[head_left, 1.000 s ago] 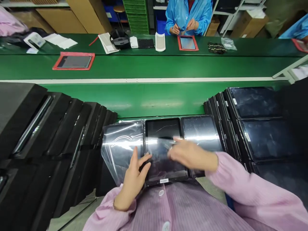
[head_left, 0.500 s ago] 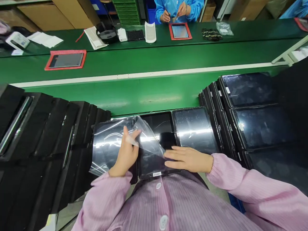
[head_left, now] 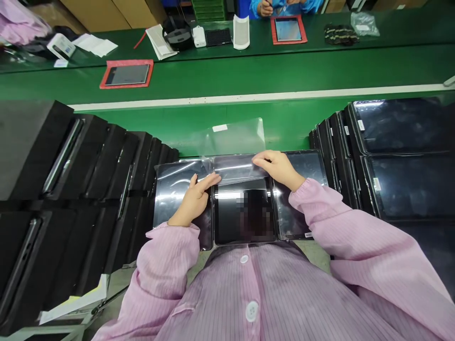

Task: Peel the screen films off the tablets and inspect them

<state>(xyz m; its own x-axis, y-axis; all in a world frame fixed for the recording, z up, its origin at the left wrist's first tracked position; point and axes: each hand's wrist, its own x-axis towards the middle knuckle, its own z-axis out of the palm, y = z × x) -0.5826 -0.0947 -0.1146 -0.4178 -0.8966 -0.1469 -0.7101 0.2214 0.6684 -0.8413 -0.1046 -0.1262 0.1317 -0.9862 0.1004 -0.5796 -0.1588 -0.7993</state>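
Note:
A dark tablet screen (head_left: pixel 245 213) lies in the middle of a row of three, in front of my body. Over its far end hangs a clear plastic film (head_left: pixel 234 137), which stretches onto the green bench and bears a small white label. My right hand (head_left: pixel 279 166) pinches the film's right edge. Against its left edge rest the outstretched fingers of my left hand (head_left: pixel 194 199), thumb apart. To the left, beneath that hand, is a film-covered screen (head_left: pixel 174 182); another screen (head_left: pixel 309 166) lies partly under my right forearm.
Black trays (head_left: pixel 117 156) are stacked high on the left. On the right stand stacks of trayed screens (head_left: pixel 408 128). Across the green bench (head_left: pixel 284 76) lie a screen on a red mat (head_left: pixel 126 75) and a headset (head_left: pixel 177 34). A co-worker's hands (head_left: pixel 265 7) show at the far side.
The film has gone from a folded, lifted sheet over the middle screen to lying across its far end and the bench. My right hand has moved away from my body onto the film's edge.

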